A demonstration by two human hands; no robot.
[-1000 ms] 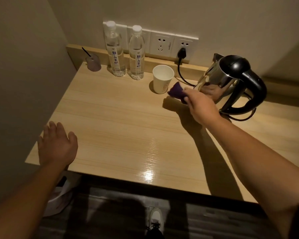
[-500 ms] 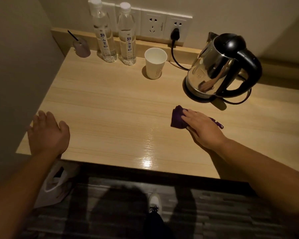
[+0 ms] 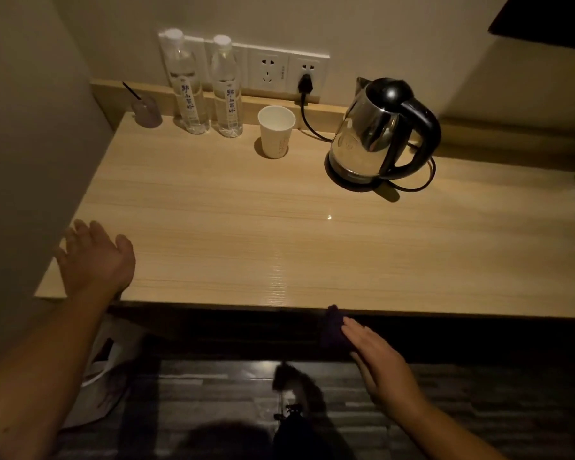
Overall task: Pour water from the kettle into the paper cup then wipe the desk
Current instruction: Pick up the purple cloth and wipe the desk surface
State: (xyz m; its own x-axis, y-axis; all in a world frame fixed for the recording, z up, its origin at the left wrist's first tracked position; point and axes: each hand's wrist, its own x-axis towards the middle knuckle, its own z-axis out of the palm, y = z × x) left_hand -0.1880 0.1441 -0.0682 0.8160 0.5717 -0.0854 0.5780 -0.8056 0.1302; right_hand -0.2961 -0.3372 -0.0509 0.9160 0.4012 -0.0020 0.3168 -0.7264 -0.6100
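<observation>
Purple cloth [image 3: 333, 330] sits under the flat, open-fingered right hand [image 3: 377, 361] just off the surface's [image 3: 279, 227] front edge, ending a wipe, I judge, while the empty left hand [image 3: 95, 257] rests spread, bracing; kettle [image 3: 375, 131] and cup [image 3: 275, 131] stand behind.

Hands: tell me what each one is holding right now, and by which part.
The left hand holds nothing; it lies flat on the desk corner. The right hand has the purple cloth under its fingertips, just past the desk's front edge; the grip itself cannot be told.
</observation>
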